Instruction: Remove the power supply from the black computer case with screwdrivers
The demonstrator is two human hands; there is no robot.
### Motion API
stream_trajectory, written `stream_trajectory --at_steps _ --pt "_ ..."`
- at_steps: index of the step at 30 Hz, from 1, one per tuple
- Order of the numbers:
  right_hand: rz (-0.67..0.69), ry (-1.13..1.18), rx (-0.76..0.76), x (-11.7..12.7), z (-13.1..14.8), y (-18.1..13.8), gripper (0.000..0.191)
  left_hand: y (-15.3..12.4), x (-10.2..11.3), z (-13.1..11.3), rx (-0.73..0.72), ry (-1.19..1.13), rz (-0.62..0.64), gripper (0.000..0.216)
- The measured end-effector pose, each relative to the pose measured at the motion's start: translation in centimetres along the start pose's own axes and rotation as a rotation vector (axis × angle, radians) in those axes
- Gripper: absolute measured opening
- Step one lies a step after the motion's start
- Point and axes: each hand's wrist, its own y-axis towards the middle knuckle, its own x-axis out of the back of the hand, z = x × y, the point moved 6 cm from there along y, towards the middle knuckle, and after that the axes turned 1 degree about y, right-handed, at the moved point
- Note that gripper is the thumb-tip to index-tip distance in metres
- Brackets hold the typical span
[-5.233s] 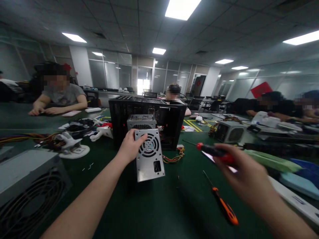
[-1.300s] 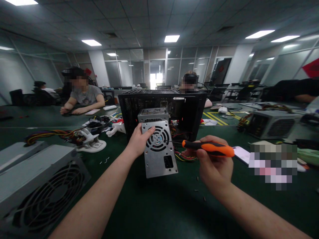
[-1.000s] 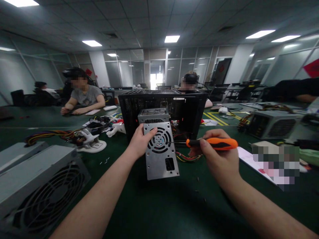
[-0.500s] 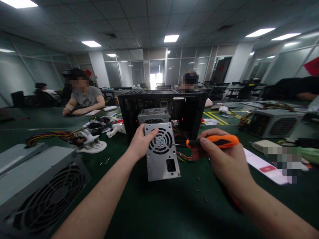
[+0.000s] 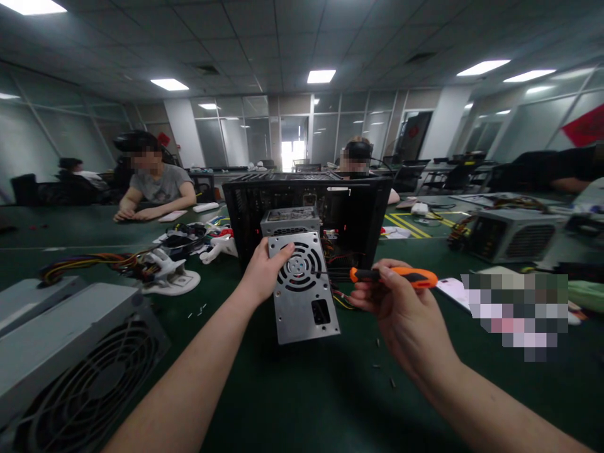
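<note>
My left hand [image 5: 263, 272] grips the left edge of a silver metal power supply cover [image 5: 299, 314], thumb on its front. The plate has a round slotted fan grille and a black socket opening, and it leans slightly. Between the fingers of my right hand [image 5: 401, 302] is a screwdriver [image 5: 410, 277] with an orange and black handle, its thin shaft pointing left toward the grille's right side. Whether the tip touches metal I cannot tell. Behind the plate, a grey power supply body [image 5: 290, 220] shows in front of the open black computer case [image 5: 383, 220].
Large grey power supplies lie at the left [image 5: 70, 346] and the right [image 5: 514, 236]. Several small screws [image 5: 391, 382] rest on the green tabletop near my right wrist. Bundled cables [image 5: 85, 261] and a white stand [image 5: 177, 282] sit at left. People sit across the table.
The silver plate has tilted a little and shifted slightly left with my left hand. My right hand has moved slightly left and lower with the screwdriver, its fingers more spread along the handle.
</note>
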Motion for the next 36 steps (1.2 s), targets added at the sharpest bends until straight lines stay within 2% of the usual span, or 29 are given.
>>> stream_trajectory --at_steps 10,14,26,34,36 --pt "0.058 -0.02 0.011 0.25 -0.15 0.36 0.043 -0.06 -0.16 -0.08 0.017 -0.027 0.009 0.05" --pt "0.091 -0.043 0.03 0.14 0.05 0.42 0.043 -0.08 0.08 0.06 0.03 -0.014 -0.023 0.052" --pt "0.103 -0.035 0.071 -0.06 0.3 0.7 0.042 -0.12 0.01 0.44 0.084 -0.045 -0.02 0.062" --pt "0.132 -0.02 0.094 -0.17 0.43 0.7 0.049 -0.8 0.02 -0.16 0.202 -0.143 0.064 0.063" --pt "0.138 -0.016 0.087 -0.12 0.39 0.81 0.051 -0.77 0.41 -0.26 0.214 -0.137 0.033 0.062"
